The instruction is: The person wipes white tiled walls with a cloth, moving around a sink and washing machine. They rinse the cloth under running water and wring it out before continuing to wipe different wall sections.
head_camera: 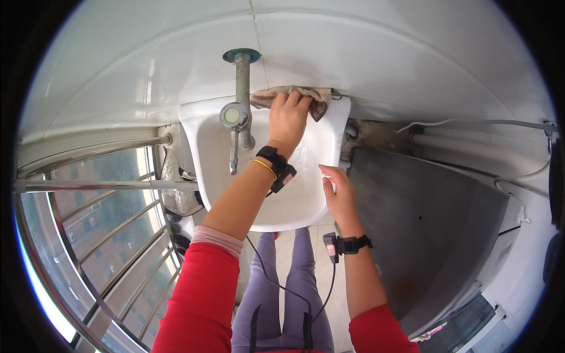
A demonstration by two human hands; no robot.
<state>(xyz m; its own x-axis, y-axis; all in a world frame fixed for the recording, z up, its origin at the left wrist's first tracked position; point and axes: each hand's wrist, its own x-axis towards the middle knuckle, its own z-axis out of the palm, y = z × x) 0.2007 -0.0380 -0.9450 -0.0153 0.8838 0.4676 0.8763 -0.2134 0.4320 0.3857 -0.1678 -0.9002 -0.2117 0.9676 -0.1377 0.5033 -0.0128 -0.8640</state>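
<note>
A white ceramic sink [269, 216] stands against the tiled wall before me. My left hand [289, 117] reaches across the basin to its back rim, its fingers on a crumpled brown cloth [318, 108] that lies along the rim at the wall. The fingertips are bent into the cloth, and its folds hide part of them. My right hand [340, 192] is over the sink's right rim, fingers slightly curled and apart, with nothing in it. A metal faucet [242, 128] with a lever handle comes out of the wall, left of my left hand.
Metal window bars [110, 207] and a horizontal rail [88, 185] are on the left. A large dark grey panel [423, 238] fills the space right of the sink. White pipes [468, 148] run along the wall behind it. Thin cables hang from both wrists.
</note>
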